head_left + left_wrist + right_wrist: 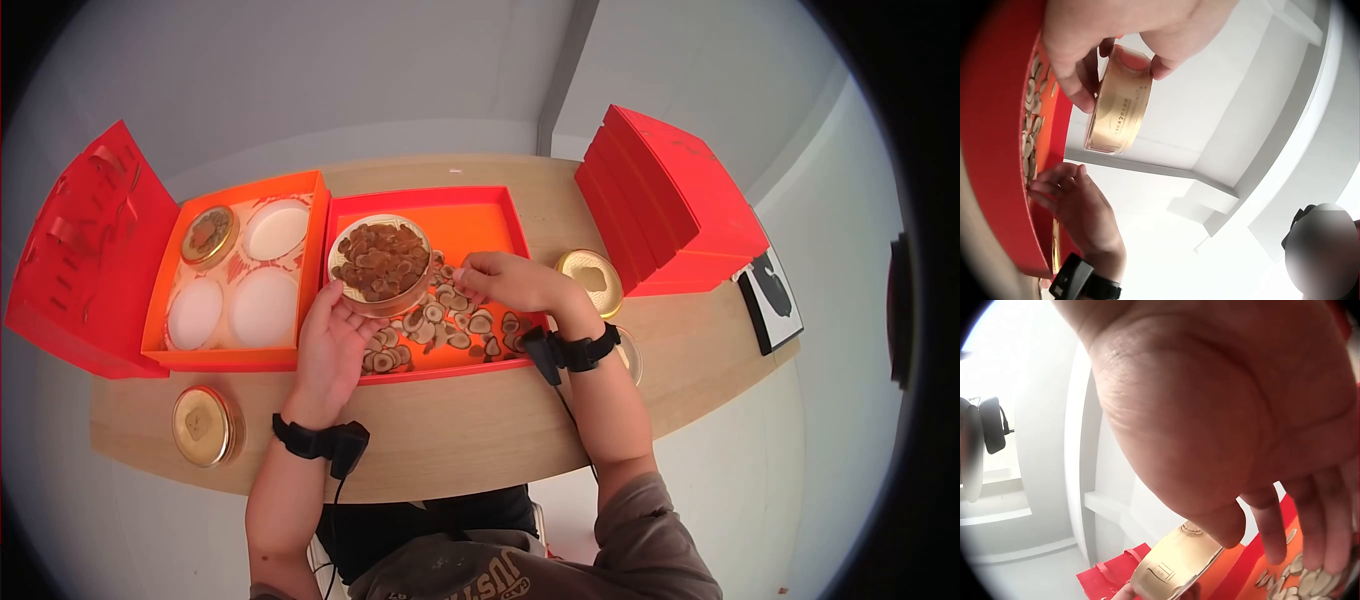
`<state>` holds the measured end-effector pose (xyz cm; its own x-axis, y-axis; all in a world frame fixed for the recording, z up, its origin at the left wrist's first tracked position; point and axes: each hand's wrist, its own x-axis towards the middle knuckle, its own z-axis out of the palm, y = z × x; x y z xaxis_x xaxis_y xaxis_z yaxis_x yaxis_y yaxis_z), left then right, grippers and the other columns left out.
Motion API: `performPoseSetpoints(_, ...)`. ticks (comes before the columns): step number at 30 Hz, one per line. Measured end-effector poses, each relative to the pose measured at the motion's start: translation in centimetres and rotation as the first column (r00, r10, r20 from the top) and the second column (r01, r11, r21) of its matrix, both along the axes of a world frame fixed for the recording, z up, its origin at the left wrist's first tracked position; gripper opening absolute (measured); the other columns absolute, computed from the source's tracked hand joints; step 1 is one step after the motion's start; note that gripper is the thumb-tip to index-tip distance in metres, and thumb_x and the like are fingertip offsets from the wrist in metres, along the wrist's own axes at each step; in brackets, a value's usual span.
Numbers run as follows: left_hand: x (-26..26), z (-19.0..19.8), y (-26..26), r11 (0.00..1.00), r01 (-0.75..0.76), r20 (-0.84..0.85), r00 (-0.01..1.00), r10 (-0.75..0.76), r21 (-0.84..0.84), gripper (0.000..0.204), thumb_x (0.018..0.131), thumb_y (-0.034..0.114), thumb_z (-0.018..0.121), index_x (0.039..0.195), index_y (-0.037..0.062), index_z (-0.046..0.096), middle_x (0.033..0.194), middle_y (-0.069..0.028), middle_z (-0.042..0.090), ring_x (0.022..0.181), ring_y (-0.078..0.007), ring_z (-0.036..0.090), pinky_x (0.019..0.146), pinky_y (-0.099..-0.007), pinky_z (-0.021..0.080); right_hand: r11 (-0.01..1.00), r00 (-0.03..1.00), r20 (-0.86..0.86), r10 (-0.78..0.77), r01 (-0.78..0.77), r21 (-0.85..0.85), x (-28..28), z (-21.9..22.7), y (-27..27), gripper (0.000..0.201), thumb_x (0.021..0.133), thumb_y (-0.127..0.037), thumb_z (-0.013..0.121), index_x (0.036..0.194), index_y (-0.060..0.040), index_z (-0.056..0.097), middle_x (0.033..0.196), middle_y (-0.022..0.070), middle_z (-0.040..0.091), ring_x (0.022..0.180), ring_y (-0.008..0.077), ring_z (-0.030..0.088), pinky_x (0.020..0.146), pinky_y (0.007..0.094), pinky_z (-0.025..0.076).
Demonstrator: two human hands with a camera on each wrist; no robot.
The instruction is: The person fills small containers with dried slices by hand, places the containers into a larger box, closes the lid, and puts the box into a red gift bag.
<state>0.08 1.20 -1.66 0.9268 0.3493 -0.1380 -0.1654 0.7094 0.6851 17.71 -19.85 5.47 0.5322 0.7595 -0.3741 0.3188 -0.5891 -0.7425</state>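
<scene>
My left hand (335, 335) grips a round, clear-walled tub (1124, 103) with a gold printed band, thumb on one side and fingers on the other. Reddish-brown slices (380, 260) fill it in the head view. The tub is held up over the left part of a shallow red box lid (518, 225) with an orange inside. Pale, dark-rimmed round slices (432, 325) lie scattered in that lid. Over them hovers my right hand (505, 282), fingers loosely bent and thumb apart in the left wrist view. Its fingertips (1335, 562) are right at the slices, and no slice shows between them.
Left of the lid, an orange box (228, 355) has round recesses, one with a gold-rimmed tub (210, 237). A red gift bag (85, 250) stands beyond it. Gold-lidded tubs stand at front left (205, 427) and right (592, 283). Red boxes (665, 200) are at back right.
</scene>
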Motion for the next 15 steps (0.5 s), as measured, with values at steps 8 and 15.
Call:
performPoseSetpoints(8,0.0,0.9,-0.5,1.000,-0.025,-0.013,1.000,0.025,-0.013,0.030,0.106,0.033,0.051,0.117,0.0061,0.059,0.108,-0.0083,0.068,0.104,-0.0201,0.062,0.096,-0.0418,0.049,0.989,0.984,0.176,-0.017,0.043,-0.141,0.6,0.2,-0.8,0.038,0.101,-0.035,0.057,0.112,-0.0005,0.070,0.098,0.0099,0.073,0.091,0.0189,0.069,0.082,0.0339,0.055)
performPoseSetpoints(15,0.0,1.1,-0.6,1.000,-0.026,-0.020,0.999,0.026,-0.013,0.030,0.106,0.033,0.051,0.116,0.0063,0.060,0.107,-0.0079,0.068,0.103,-0.0196,0.063,0.095,-0.0415,0.049,0.955,0.963,0.232,0.135,-0.064,-0.289,0.1,-0.3,-0.4,0.030,0.094,-0.023,0.059,0.106,-0.0004,0.073,0.089,0.0201,0.072,0.082,0.0340,0.071,0.076,0.0418,0.056)
